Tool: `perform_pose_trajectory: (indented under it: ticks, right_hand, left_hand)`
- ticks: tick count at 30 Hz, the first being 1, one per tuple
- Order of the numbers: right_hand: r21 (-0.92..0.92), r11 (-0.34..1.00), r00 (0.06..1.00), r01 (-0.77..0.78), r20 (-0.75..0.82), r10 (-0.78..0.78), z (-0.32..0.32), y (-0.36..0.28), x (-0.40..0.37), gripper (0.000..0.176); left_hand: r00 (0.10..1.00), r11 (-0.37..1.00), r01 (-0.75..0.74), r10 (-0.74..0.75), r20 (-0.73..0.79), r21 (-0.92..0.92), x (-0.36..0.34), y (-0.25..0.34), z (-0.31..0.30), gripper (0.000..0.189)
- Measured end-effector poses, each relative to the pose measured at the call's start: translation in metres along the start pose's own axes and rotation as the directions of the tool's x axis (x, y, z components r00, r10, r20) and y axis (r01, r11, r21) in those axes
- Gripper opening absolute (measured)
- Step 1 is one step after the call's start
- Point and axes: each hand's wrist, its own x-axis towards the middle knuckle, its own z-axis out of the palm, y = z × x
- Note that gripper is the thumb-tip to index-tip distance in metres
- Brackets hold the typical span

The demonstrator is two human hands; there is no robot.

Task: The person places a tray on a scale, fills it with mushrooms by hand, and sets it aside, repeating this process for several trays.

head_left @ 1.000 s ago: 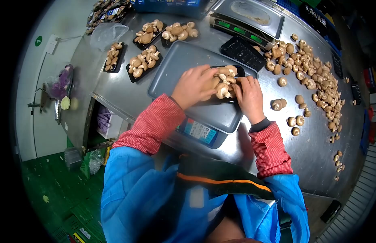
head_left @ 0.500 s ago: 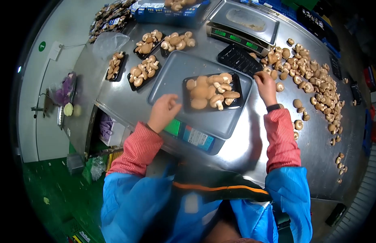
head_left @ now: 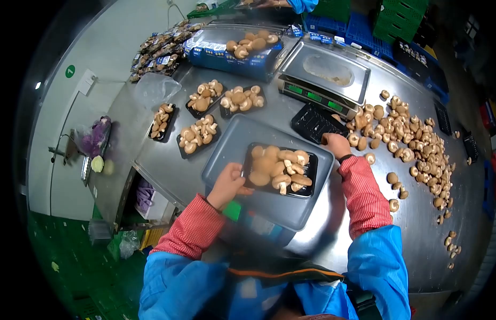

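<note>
My left hand (head_left: 227, 185) has its fingers closed on the left edge of a black tray of mushrooms (head_left: 280, 169). That tray lies on the grey platter of a scale (head_left: 221, 160). At the platter's upper right corner, my right hand (head_left: 336, 144) pinches the near edge of an empty black tray (head_left: 316, 123). Loose brown mushrooms (head_left: 418, 144) spread to the right of this hand. Filled trays (head_left: 198, 134) stand to the upper left of the platter.
A second scale (head_left: 325, 72) with green displays stands at the back. Beside it are a blue box (head_left: 226, 56) with mushrooms on top and a pile of packed trays (head_left: 162, 50). Another person's arm (head_left: 301, 4) shows at the top edge.
My left hand has moved to the filled tray and closed on its edge. The view has shifted, so more of the back shows, with another person's arm now visible.
</note>
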Motion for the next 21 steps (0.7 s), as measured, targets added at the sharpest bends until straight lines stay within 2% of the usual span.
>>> perform_pose_trajectory:
  ticks: [4,9,14,19,21]
  right_hand:
    - [0.097,0.994,0.998,0.053,-0.036,-0.05,0.004,0.005,-0.002,0.02]
    - [0.159,0.983,0.996,0.088,-0.033,-0.083,0.007,0.01,-0.001,0.018]
    - [0.169,0.982,0.996,0.081,-0.034,-0.076,-0.002,0.001,-0.007,0.014]
    - [0.19,0.978,0.996,0.086,-0.052,-0.077,-0.002,0.0,-0.008,0.013]
    - [0.185,0.976,0.982,0.117,-0.166,-0.087,0.01,0.007,-0.007,0.014]
  left_hand:
    - [0.999,0.989,-0.018,0.024,0.041,-0.145,0.011,0.011,-0.009,0.03]
    - [0.989,0.974,-0.122,0.136,0.063,-0.189,0.053,0.048,-0.009,0.03]
    - [0.959,0.938,-0.276,0.284,0.01,-0.21,0.133,0.1,0.018,0.03]
    - [0.94,0.904,-0.342,0.33,-0.09,-0.257,0.242,0.12,0.047,0.029]
    - [0.939,0.886,-0.343,0.316,-0.133,-0.313,0.272,0.122,0.058,0.03]
